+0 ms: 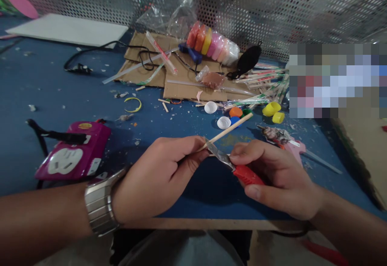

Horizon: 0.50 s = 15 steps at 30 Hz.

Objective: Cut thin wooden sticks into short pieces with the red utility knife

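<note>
My left hand pinches a thin wooden stick between thumb and forefinger; the stick slants up to the right. In my right hand is a red-handled utility knife, with the fingers closed around its handle. The knife's blade points up and left and meets the stick close to my left fingertips. Whether the edge has cut into the wood I cannot tell. Just beyond the stick lie white caps, an orange cap and a blue cap.
A magenta power socket box stands at the left. To the right lies a pink glue gun. Behind are cardboard sheets, wrapped clay, bundled sticks and a white board. A perforated metal panel closes the back.
</note>
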### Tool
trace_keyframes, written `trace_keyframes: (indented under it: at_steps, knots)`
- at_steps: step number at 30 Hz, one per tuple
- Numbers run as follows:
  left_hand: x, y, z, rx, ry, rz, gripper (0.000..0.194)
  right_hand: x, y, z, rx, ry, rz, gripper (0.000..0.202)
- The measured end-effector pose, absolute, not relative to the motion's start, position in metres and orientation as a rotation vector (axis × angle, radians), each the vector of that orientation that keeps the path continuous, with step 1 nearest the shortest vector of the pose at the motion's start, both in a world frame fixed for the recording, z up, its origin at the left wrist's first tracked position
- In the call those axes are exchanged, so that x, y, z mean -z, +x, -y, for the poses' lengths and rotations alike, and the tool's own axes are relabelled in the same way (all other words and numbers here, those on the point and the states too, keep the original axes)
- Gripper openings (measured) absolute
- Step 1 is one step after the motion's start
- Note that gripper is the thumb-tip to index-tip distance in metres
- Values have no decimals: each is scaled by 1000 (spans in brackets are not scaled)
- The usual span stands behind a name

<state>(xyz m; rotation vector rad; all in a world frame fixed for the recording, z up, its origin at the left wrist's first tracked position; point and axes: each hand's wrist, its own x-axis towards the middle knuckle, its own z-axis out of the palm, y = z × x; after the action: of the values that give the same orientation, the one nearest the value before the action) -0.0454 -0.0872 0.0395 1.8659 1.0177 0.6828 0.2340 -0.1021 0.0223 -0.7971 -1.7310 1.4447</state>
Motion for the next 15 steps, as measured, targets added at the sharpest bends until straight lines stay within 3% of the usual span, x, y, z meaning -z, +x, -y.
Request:
trace_keyframes:
  at_steps: [15]
  knots:
    - [-45,-46,93,-669,1780,-943,36,-28,232,105,-1458,-783,1743,33]
